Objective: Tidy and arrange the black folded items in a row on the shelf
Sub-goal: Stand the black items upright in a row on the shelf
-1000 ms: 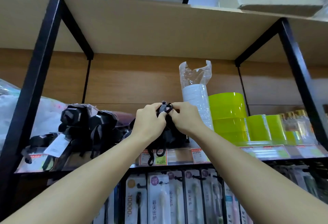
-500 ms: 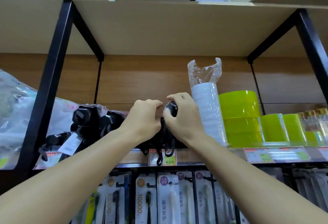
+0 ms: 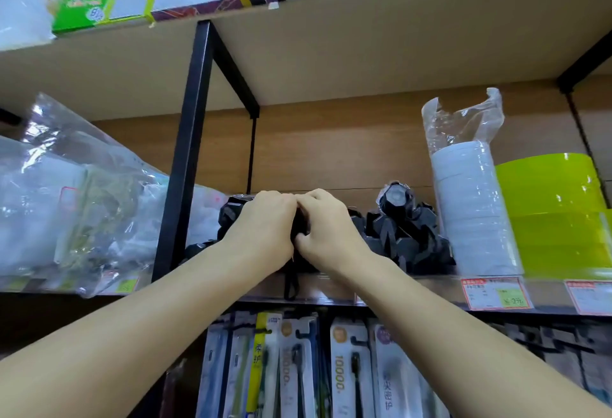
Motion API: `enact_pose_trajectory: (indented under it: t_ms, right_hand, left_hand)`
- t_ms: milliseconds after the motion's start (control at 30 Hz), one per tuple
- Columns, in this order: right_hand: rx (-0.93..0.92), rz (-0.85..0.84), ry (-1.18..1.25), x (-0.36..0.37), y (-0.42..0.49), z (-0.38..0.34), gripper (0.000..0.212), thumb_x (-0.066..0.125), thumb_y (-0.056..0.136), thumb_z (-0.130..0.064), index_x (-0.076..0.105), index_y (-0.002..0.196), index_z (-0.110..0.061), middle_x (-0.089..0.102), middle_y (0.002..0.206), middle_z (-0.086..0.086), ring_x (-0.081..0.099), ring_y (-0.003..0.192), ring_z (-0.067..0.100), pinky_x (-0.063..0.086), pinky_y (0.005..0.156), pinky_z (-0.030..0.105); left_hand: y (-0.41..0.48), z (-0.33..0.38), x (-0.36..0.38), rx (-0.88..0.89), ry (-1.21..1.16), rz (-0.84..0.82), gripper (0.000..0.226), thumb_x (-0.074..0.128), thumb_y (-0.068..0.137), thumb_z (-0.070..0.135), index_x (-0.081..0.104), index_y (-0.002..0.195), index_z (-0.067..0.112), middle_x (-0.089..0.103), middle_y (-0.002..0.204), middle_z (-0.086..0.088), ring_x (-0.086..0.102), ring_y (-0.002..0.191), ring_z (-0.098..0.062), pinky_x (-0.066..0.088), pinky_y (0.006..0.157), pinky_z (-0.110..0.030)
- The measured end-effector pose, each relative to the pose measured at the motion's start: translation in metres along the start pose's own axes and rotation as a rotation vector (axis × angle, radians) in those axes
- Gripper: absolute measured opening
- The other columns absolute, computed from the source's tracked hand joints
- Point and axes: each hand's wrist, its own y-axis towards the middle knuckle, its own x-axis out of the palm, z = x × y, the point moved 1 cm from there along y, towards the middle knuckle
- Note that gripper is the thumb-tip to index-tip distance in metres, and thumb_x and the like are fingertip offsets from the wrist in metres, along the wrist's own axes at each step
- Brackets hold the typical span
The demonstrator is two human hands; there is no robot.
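Note:
Several black folded items sit on the wooden shelf [image 3: 331, 288]. One black folded item [image 3: 402, 229] stands free at the right, beside a sleeve of white cups. Another black folded item [image 3: 299, 239] is mostly hidden between my hands, with its black strap [image 3: 291, 285] hanging over the shelf edge. My left hand [image 3: 265, 232] and my right hand [image 3: 326, 229] touch each other and both close on it. More black items [image 3: 231, 215] show behind my left hand, partly hidden.
A black upright post [image 3: 185, 152] stands left of my hands. Clear plastic bags [image 3: 76, 202] fill the shelf further left. A sleeve of white cups [image 3: 470, 212] and green containers [image 3: 559, 212] stand at the right. Packaged toothbrushes [image 3: 341, 368] hang below. Boxes [image 3: 106, 0] lie on the top shelf.
The view has swung left. My hands left the black item beside the white cups and moved left, where both now close on another black item.

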Motion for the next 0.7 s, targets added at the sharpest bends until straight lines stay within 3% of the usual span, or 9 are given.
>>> enact_pose_trajectory:
  t_ms: [133, 233, 333, 433, 500, 567, 633, 700]
  right_hand:
    - [0.056, -0.041, -0.011, 0.007, 0.002, 0.004, 0.051, 0.064, 0.077, -0.003, 0.061, 0.125, -0.018, 0.047, 0.104, 0.003, 0.051, 0.108, 0.03, 0.05, 0.088, 0.039]
    - [0.074, -0.036, -0.052, 0.011, 0.001, 0.006, 0.055, 0.064, 0.079, -0.001, 0.056, 0.13, -0.02, 0.045, 0.106, 0.005, 0.05, 0.103, 0.032, 0.052, 0.084, 0.044]
    - [0.082, 0.004, -0.115, 0.017, -0.001, 0.003, 0.04, 0.055, 0.08, 0.005, 0.056, 0.116, -0.013, 0.045, 0.105, 0.009, 0.048, 0.095, 0.034, 0.052, 0.076, 0.046]
    - [0.088, 0.044, -0.122, 0.021, -0.002, 0.001, 0.02, 0.052, 0.082, 0.005, 0.051, 0.095, -0.01, 0.046, 0.101, 0.013, 0.044, 0.088, 0.03, 0.048, 0.068, 0.041]
    - [0.091, 0.05, -0.126, 0.022, -0.001, 0.003, 0.017, 0.051, 0.09, 0.002, 0.057, 0.103, -0.007, 0.049, 0.107, 0.017, 0.04, 0.087, 0.026, 0.044, 0.074, 0.042]
    - [0.094, 0.043, -0.127, 0.021, 0.0, 0.004, 0.02, 0.049, 0.095, -0.001, 0.059, 0.111, -0.007, 0.043, 0.103, 0.014, 0.037, 0.089, 0.024, 0.046, 0.082, 0.044]
    - [0.091, 0.059, -0.112, 0.019, -0.001, 0.003, 0.013, 0.048, 0.093, -0.001, 0.051, 0.095, -0.013, 0.039, 0.098, 0.009, 0.038, 0.087, 0.025, 0.044, 0.073, 0.043]
    - [0.086, 0.08, -0.141, 0.014, -0.003, 0.001, 0.011, 0.047, 0.089, 0.0, 0.045, 0.087, -0.01, 0.042, 0.095, 0.01, 0.039, 0.084, 0.029, 0.032, 0.063, 0.038]
  left_hand:
    - [-0.002, -0.001, 0.002, -0.037, 0.024, 0.004, 0.03, 0.062, 0.08, 0.005, 0.059, 0.109, 0.011, 0.066, 0.108, -0.007, 0.058, 0.103, -0.027, 0.038, 0.069, -0.029]
    - [-0.002, 0.001, 0.009, -0.069, 0.021, -0.004, 0.026, 0.059, 0.081, 0.003, 0.055, 0.106, 0.011, 0.061, 0.103, -0.008, 0.056, 0.097, -0.028, 0.036, 0.068, -0.03]
    - [-0.001, 0.005, 0.014, -0.088, 0.012, -0.007, 0.022, 0.056, 0.081, 0.001, 0.052, 0.099, 0.014, 0.055, 0.093, -0.005, 0.045, 0.08, -0.021, 0.035, 0.064, -0.03]
    - [0.0, 0.01, 0.017, -0.065, 0.061, 0.018, 0.02, 0.055, 0.083, 0.0, 0.046, 0.092, 0.016, 0.061, 0.102, -0.006, 0.047, 0.083, -0.022, 0.034, 0.065, -0.03]
    - [0.001, 0.01, 0.02, -0.053, 0.08, 0.037, 0.021, 0.055, 0.083, -0.001, 0.05, 0.096, 0.014, 0.061, 0.104, -0.006, 0.055, 0.094, -0.025, 0.033, 0.066, -0.029]
    - [0.0, 0.007, 0.023, -0.046, 0.041, 0.051, 0.024, 0.054, 0.08, -0.002, 0.045, 0.089, 0.017, 0.059, 0.098, -0.007, 0.055, 0.092, -0.027, 0.032, 0.065, -0.03]
    - [0.0, 0.004, 0.025, -0.041, -0.032, 0.073, 0.027, 0.054, 0.077, -0.002, 0.038, 0.081, 0.019, 0.057, 0.09, -0.007, 0.057, 0.087, -0.03, 0.033, 0.063, -0.031]
    - [0.003, 0.003, 0.024, -0.014, -0.065, 0.12, 0.028, 0.056, 0.074, 0.0, 0.036, 0.078, 0.02, 0.06, 0.089, -0.01, 0.06, 0.088, -0.035, 0.032, 0.062, -0.032]
